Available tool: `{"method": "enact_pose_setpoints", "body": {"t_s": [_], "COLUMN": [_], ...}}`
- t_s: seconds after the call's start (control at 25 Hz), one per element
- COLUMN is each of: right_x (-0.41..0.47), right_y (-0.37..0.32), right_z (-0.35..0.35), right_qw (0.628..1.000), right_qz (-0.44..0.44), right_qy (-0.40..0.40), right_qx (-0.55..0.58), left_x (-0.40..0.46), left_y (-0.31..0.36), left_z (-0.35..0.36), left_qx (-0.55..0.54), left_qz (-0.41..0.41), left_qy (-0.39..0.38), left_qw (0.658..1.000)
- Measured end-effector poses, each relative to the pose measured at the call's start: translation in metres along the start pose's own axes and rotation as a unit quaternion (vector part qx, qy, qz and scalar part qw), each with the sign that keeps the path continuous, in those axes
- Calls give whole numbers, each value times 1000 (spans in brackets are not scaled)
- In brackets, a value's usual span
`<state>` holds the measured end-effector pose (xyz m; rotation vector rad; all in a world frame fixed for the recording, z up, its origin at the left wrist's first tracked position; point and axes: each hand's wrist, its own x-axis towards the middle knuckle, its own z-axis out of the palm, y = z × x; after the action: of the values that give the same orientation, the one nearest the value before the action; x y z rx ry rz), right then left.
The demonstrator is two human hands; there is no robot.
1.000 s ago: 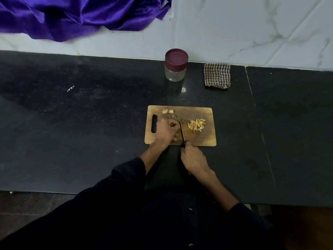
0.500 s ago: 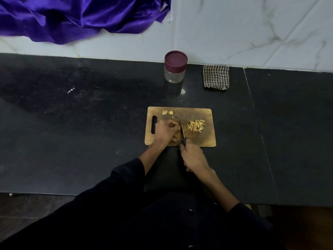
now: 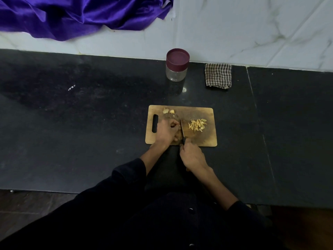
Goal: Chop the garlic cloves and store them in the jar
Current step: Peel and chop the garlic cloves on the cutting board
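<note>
Beside curled left-hand fingers (image 3: 173,125) pinning a hidden garlic clove, knife (image 3: 182,129) gripped by right hand (image 3: 193,156), blade edged slightly leftward, chopped garlic (image 3: 197,125) right of blade.

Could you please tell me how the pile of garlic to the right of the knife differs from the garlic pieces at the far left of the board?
The chopped garlic pile is cut into many thin slivers; the whole garlic pieces are a few larger chunks. The pile lies right of the knife, mid-board; the chunks sit near the far edge of the cutting board, beyond the left hand. Both are pale yellow and rest on the board.
</note>
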<state>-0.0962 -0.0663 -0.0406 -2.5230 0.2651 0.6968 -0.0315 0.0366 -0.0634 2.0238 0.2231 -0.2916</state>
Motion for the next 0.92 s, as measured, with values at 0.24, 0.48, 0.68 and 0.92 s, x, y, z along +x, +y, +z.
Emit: {"method": "enact_pose_setpoints", "body": {"t_s": [0.24, 0.48, 0.68, 0.92], "right_x": [-5, -7, -6, -2], "right_y": [6, 20, 11, 2], "right_z": [5, -3, -4, -2], "right_qw": [1000, 999, 999, 1000], "right_qz": [4, 37, 3, -19], "right_qy": [-17, 21, 19, 10], "right_qx": [-11, 32, 49, 9], "left_x": [0, 0, 0, 0], "left_y": [-1, -1, 1, 1], "left_z": [3, 2, 2, 2], "left_qx": [16, 2, -3, -4], "left_qz": [4, -7, -18, -14], "left_qy": [11, 21, 17, 17], "left_qw": [1000, 1000, 1000, 1000]}}
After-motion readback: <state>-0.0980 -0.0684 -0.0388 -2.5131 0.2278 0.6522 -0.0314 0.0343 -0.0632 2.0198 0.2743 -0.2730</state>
